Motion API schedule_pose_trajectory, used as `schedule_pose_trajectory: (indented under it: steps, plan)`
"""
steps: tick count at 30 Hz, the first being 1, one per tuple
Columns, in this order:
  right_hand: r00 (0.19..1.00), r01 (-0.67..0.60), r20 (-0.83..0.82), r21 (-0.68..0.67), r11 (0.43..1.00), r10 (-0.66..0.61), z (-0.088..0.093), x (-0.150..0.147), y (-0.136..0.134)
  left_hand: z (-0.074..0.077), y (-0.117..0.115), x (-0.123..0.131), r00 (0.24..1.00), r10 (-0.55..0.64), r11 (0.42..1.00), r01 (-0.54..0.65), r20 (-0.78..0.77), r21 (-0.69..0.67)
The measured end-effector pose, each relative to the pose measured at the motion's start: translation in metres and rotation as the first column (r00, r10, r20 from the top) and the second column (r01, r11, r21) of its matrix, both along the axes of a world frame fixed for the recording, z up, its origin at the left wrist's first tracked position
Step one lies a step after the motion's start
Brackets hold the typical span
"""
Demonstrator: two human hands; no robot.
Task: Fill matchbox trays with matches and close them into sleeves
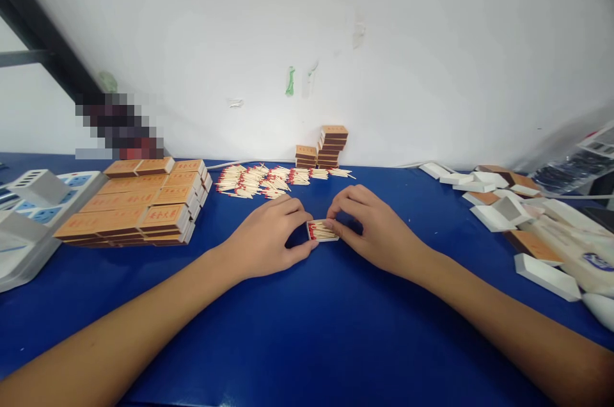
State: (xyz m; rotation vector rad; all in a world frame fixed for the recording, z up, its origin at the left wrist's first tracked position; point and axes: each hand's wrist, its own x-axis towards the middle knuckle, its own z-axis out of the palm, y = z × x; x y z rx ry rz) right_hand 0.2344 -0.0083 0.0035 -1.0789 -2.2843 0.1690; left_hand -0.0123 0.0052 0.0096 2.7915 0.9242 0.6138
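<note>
A small white matchbox tray [323, 231] filled with red-tipped matches lies on the blue table [307, 330] between my hands. My left hand [268, 237] pinches its left end with thumb and fingers curled. My right hand [377, 228] grips its right end, fingers bent over it. Behind them a loose heap of matches [268, 180] is spread across the table.
A large block of stacked orange matchboxes [139, 202] sits at left, beside a white power strip [33, 215]. Two short stacks of matchboxes [326, 146] stand against the wall. Empty white trays and sleeves [508, 208] are scattered at right.
</note>
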Motion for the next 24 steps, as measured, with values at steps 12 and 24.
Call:
schedule_pose_trajectory:
  steps: [12, 24]
  plan:
    - [0.997, 0.027, 0.068, -0.066, 0.997, -0.023, 0.000, 0.006, 0.006, 0.000, 0.001, 0.000, 1.000, 0.003, 1.000, -0.003, -0.003, -0.008]
    - [0.994, 0.108, 0.018, -0.036, 0.994, -0.107, 0.001, 0.015, 0.039, 0.001, 0.000, -0.001, 1.000, -0.002, 1.000, 0.002, 0.024, -0.026]
